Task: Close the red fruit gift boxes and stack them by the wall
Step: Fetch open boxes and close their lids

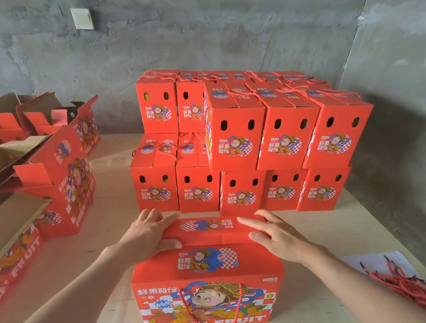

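Soft even daylight, wide-angle edge distortion

A rough grey cement wall (213, 23) faces me, with a white switch plate (81, 17) set high on its left, and it meets a second grey wall (412, 62) in a corner on my right. My worktop (349, 229) is pale, scuffed plywood, lit softly and evenly.
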The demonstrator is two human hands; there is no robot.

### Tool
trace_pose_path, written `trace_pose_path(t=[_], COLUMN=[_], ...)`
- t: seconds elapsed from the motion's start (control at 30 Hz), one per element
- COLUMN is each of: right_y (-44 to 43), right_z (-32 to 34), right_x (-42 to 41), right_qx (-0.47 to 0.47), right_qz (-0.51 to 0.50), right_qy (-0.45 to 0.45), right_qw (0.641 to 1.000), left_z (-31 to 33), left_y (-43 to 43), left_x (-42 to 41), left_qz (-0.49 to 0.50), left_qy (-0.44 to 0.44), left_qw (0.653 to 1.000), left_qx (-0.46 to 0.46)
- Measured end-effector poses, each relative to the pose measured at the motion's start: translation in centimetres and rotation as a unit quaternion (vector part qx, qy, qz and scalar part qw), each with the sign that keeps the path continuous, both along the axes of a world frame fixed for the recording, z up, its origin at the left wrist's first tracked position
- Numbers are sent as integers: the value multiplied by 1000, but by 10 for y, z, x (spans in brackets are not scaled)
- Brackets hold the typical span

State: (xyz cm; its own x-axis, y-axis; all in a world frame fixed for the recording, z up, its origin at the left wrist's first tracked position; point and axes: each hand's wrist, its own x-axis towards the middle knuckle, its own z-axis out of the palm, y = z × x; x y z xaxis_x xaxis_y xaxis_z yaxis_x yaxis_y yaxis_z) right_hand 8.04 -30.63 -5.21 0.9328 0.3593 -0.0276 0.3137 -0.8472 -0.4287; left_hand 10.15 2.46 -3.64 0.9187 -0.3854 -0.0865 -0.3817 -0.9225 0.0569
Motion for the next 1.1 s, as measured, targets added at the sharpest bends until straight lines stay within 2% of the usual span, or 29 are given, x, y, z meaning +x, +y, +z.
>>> trace_pose_path(t=[0.13,0.27,0.4,0.53,0.7,0.93,1.1], right_y=[-1,-3,-1,1,7,6,8], right_z=[1,5,9,10,7,6,5], right_x=[3,5,3,2,-2,0,-1], right_qx=[-10,-27,-53,-122,-114,-91,-88], right_qz=[2,15,29,67,81,101,97], right_qy=[-7,21,44,-10,-65,-87,-89], right_qw=[1000,999,997,990,988,987,987], left_z=[-1,-2,-3,-6,-5,5,-5], left_y=[0,1,1,2,-1,-19,-43], left_x=[1,4,3,-1,0,4,2], left_qz=[-13,-25,-15,-14,-28,-1,10], left_qy=[-3,-1,25,-9,-22,43,-10], left_qw=[1000,999,1000,1000,999,997,1000], left_qx=[8,33,12,18,38,65,17])
